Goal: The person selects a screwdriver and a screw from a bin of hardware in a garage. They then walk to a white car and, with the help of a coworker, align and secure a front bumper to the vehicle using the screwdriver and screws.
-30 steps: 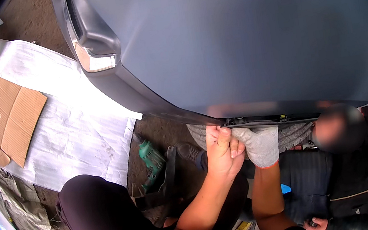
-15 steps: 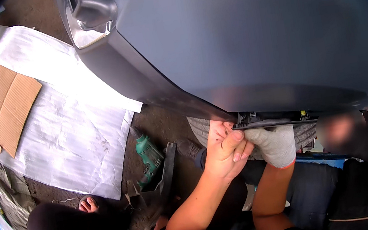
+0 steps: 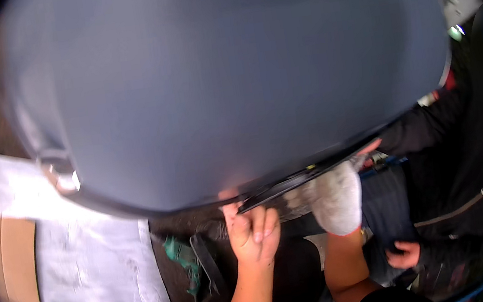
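A large grey car body panel point(image 3: 245, 88) fills the upper middle, its lower edge running just above my hands. Along that edge lies a long black plastic trim strip point(image 3: 278, 193), its left end angled slightly down. My left hand point(image 3: 252, 233) is bare, with its fingers curled at the strip's left end and one finger raised against the panel edge. On my right hand point(image 3: 338, 202) is a whitish knitted glove with an orange cuff. It grips the strip from below, farther right; blur and the strip partly hide its fingertips.
A co-worker in a dark jacket point(image 3: 456, 182) is at the right, one hand point(image 3: 371, 148) by the strip's right end, the other point(image 3: 404, 255) lower down. A green power drill point(image 3: 182, 258) lies on the floor at lower left, near a white sheet point(image 3: 98, 270) and cardboard point(image 3: 19, 262).
My view has shifted, so the panel sits farther left and fills more of the picture. The strip now slants up to the right, and a co-worker's hand shows at its right end.
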Action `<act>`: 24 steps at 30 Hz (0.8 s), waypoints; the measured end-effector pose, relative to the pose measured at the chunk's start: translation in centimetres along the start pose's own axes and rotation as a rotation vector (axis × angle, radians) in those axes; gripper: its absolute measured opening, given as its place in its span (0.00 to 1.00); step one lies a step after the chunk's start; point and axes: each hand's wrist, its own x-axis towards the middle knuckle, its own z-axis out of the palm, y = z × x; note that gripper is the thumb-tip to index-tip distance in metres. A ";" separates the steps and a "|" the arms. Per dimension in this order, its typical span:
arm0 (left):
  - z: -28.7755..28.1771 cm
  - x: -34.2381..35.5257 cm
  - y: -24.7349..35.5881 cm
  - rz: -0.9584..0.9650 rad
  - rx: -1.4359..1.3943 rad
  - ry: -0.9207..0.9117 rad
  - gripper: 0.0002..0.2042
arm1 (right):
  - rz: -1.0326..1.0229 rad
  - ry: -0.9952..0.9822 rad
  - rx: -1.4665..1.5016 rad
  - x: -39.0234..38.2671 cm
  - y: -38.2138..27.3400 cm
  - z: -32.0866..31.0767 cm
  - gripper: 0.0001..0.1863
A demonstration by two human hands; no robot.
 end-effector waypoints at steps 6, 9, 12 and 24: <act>-0.6 0.8 0.2 -0.020 -0.132 0.004 0.19 | -0.114 -0.088 -0.010 0.8 2.8 -0.3 0.19; 0.9 0.6 0.5 0.003 -0.126 0.117 0.18 | -0.249 -0.134 -0.480 1.0 4.1 -3.0 0.15; 1.6 0.6 -1.5 -0.031 -0.094 0.131 0.16 | -0.246 -0.100 -0.623 1.1 5.0 -4.9 0.11; 3.3 0.3 -0.3 0.053 0.278 0.111 0.14 | 1.394 0.514 1.384 -2.1 -3.9 7.9 0.10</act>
